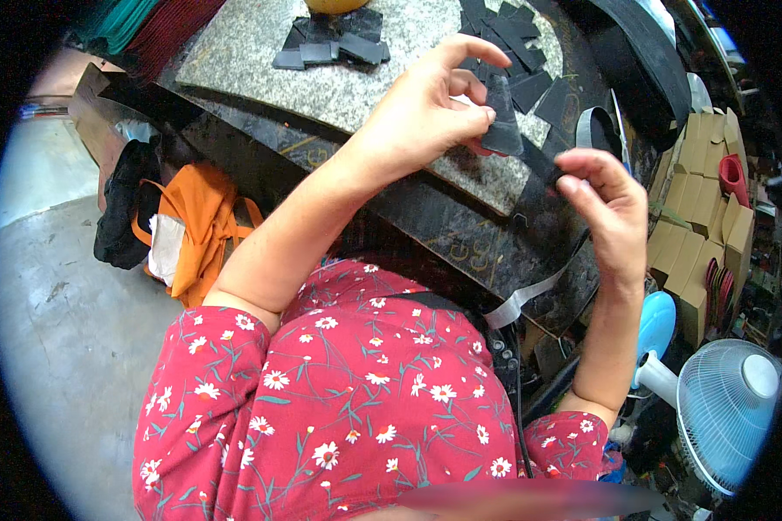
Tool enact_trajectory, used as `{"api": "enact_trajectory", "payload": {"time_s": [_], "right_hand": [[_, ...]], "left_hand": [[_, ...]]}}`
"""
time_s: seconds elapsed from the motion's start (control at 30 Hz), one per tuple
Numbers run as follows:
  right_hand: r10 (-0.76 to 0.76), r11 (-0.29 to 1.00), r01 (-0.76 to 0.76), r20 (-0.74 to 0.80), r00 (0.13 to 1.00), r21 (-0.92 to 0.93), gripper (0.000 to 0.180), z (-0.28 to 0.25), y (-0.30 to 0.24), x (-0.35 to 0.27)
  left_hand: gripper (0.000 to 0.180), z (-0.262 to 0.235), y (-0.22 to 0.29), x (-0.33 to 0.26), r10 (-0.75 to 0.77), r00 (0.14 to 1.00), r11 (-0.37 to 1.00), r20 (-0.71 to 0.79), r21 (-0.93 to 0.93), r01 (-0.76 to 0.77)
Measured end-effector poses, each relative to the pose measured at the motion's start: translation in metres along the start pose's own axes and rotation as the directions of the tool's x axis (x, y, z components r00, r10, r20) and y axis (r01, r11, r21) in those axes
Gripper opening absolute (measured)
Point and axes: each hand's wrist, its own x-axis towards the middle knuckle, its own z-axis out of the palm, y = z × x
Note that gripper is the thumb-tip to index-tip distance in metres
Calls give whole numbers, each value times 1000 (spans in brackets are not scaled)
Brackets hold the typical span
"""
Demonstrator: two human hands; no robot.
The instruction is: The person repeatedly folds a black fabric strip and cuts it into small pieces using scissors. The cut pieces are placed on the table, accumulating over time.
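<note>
Pieces (pixel 363 49) lie on the slab (pixel 243 62) — fan (pixel 723 415) right.

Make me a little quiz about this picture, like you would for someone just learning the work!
1. Which hand holds the dark flat plate up above the worktop?
2. What colour is the cage of the fan at the lower right?
A) orange
B) light blue
C) black
3. Fill in the blank: near the top of the picture, small dark pieces lie on a speckled grey ____.

Key:
1. The left hand.
2. B.
3. Slab.
</note>
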Motion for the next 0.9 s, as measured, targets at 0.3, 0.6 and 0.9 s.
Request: {"api": "enact_trajectory", "payload": {"time_s": [0.3,0.6,0.9], "right_hand": [[-17,997,16,19,1000,77,13,7,-20,9],[117,992,-118,13,993,48,9,13,-7,23],[158,984,-165,90,983,73,11,12,-10,23]], "left_hand": [[27,4,4,-3,-173,981,984,92,50,170],[27,1,0,-3,-196,973,981,123,19,196],[27,1,-2,-3,-178,977,975,122,153,158]]}}
